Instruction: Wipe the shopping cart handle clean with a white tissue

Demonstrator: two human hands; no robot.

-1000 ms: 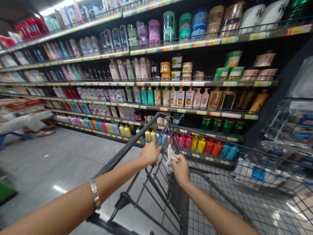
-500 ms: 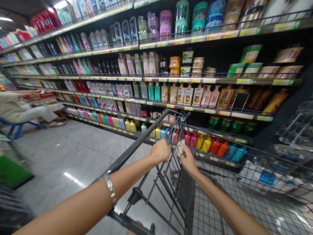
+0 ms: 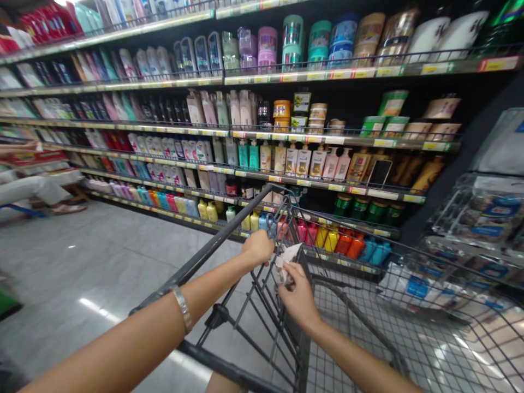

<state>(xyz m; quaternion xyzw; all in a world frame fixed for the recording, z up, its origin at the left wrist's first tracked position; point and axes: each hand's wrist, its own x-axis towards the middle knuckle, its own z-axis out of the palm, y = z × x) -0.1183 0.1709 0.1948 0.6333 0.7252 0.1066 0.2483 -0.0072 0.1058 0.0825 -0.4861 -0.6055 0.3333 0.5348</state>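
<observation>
My left hand (image 3: 258, 249) is closed in a fist at the dark metal shopping cart (image 3: 229, 226), around the wires of its near end. The fingers' undersides are hidden. Between the thumb and fingers of my right hand (image 3: 301, 295) is a crumpled white tissue (image 3: 290, 255), held against or very close to the cart's wire side. A silver bracelet (image 3: 182, 310) circles my left forearm. The wire basket extends to the right beneath my right arm.
Long shelves (image 3: 262, 131) of bottles and jars run across the aisle ahead. Packs in clear plastic (image 3: 491, 210) stand at the right, beyond the cart. A seated person's legs (image 3: 36, 188) show at far left. The grey floor (image 3: 110, 248) reflects ceiling lights.
My right hand has come nearer and lower with the tissue, which now spreads more. My left hand stays at the cart. The view has turned slightly to the right.
</observation>
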